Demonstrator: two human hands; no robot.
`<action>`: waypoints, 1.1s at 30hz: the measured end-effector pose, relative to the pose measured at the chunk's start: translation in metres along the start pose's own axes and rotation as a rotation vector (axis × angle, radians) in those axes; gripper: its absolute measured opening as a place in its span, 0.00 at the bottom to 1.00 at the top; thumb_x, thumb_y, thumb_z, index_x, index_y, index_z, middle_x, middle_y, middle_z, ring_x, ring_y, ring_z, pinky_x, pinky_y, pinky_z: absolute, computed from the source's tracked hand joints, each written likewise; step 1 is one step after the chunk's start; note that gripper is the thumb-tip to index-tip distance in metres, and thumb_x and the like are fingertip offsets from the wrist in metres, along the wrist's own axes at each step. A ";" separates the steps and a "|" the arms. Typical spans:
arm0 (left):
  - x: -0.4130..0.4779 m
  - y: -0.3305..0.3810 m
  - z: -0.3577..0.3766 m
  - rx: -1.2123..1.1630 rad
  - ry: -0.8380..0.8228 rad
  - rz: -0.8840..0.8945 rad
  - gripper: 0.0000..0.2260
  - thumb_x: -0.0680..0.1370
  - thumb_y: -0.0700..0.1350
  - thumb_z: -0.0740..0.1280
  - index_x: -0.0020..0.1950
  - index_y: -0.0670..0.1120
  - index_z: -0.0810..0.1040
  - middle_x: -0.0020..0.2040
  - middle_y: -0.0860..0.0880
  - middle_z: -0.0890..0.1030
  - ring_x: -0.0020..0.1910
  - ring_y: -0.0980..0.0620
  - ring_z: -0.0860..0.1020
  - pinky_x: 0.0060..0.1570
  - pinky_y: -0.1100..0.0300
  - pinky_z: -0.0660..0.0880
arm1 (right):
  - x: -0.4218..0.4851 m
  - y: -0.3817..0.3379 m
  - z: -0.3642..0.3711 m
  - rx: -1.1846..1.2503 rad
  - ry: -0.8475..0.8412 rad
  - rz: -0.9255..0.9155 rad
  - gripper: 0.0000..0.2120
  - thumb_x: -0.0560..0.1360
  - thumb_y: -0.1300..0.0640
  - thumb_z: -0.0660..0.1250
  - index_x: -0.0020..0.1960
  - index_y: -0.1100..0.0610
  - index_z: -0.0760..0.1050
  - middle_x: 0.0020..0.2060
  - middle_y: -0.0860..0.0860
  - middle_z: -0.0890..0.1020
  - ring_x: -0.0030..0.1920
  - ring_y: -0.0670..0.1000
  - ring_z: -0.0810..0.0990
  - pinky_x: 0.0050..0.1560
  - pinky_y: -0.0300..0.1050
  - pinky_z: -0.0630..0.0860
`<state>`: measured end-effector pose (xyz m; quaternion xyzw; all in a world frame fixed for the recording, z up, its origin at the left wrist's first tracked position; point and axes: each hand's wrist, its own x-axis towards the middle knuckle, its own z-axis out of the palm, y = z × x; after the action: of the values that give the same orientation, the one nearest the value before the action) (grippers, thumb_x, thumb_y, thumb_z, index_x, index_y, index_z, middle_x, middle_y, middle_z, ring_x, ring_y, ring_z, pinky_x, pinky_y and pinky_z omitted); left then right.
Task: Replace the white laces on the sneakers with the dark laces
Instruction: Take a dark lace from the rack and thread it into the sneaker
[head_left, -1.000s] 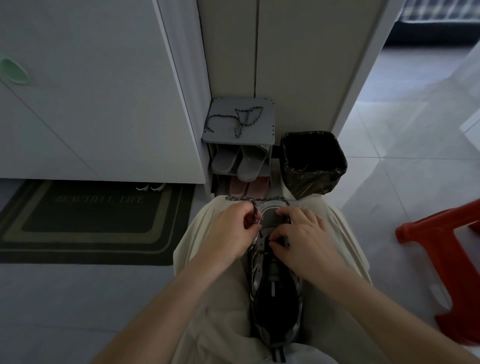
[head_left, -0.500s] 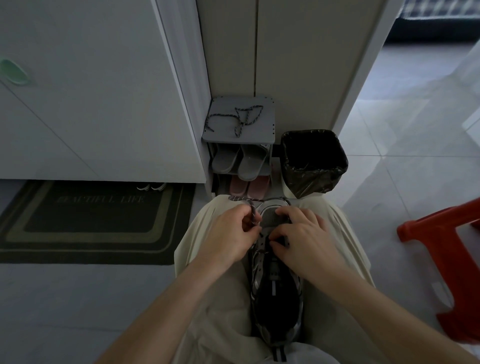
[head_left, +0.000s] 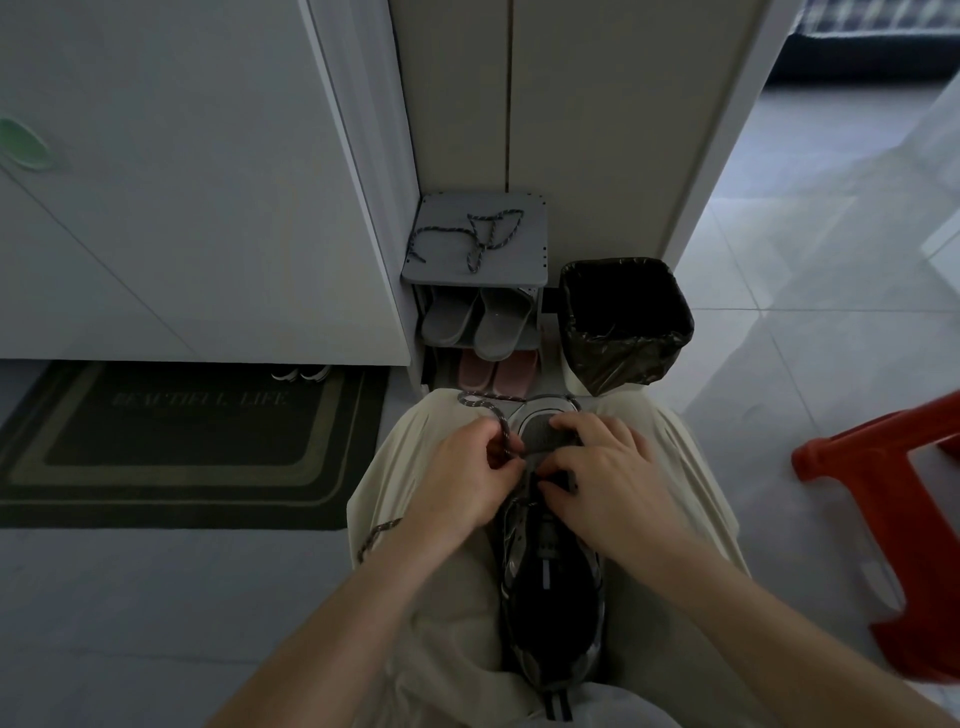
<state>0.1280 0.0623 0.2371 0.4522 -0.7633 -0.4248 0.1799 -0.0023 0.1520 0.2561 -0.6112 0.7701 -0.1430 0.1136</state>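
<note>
A dark sneaker (head_left: 550, 597) lies on my lap between my thighs, toe pointing away from me. My left hand (head_left: 462, 478) pinches a dark speckled lace (head_left: 501, 426) at the sneaker's left eyelets; the lace loops over the toe and a loose end trails off my left thigh. My right hand (head_left: 608, 478) rests curled on the sneaker's right side, fingertips pinching at the eyelet area. A second dark lace (head_left: 467, 234) lies loose on top of the small grey shoe rack (head_left: 524, 260) ahead.
The rack holds grey slippers (head_left: 475, 322) and pink slippers (head_left: 496, 371). A black-lined bin (head_left: 626, 322) stands right of it. A red plastic stool (head_left: 893, 525) is at my right. A dark doormat (head_left: 182, 441) lies left, with white shoe tips (head_left: 301, 373) under the white cabinet.
Both hands stay at the sneaker's front eyelets with only small finger movement. The lace over the toe shifted slightly.
</note>
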 end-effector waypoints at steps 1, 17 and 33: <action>0.001 -0.002 0.001 -0.040 0.006 -0.026 0.08 0.72 0.40 0.71 0.42 0.51 0.75 0.37 0.56 0.79 0.38 0.59 0.78 0.41 0.67 0.75 | 0.000 0.000 0.001 0.006 0.005 0.018 0.09 0.71 0.46 0.68 0.50 0.44 0.82 0.66 0.45 0.70 0.65 0.51 0.66 0.65 0.45 0.57; 0.014 -0.012 0.007 -0.240 0.011 -0.254 0.09 0.69 0.40 0.75 0.40 0.49 0.75 0.31 0.48 0.78 0.30 0.50 0.77 0.38 0.51 0.78 | -0.001 -0.010 0.038 0.098 0.278 0.160 0.04 0.62 0.53 0.76 0.34 0.47 0.82 0.60 0.49 0.76 0.59 0.54 0.68 0.60 0.50 0.59; -0.004 -0.006 -0.009 -0.248 -0.204 -0.265 0.26 0.66 0.38 0.72 0.62 0.41 0.68 0.47 0.50 0.75 0.41 0.54 0.76 0.41 0.62 0.75 | 0.002 0.009 -0.001 0.089 0.161 0.025 0.10 0.62 0.53 0.76 0.29 0.46 0.75 0.61 0.45 0.74 0.66 0.52 0.62 0.68 0.59 0.52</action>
<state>0.1392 0.0602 0.2374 0.4777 -0.6534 -0.5789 0.0987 -0.0114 0.1518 0.2532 -0.5825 0.7771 -0.2246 0.0800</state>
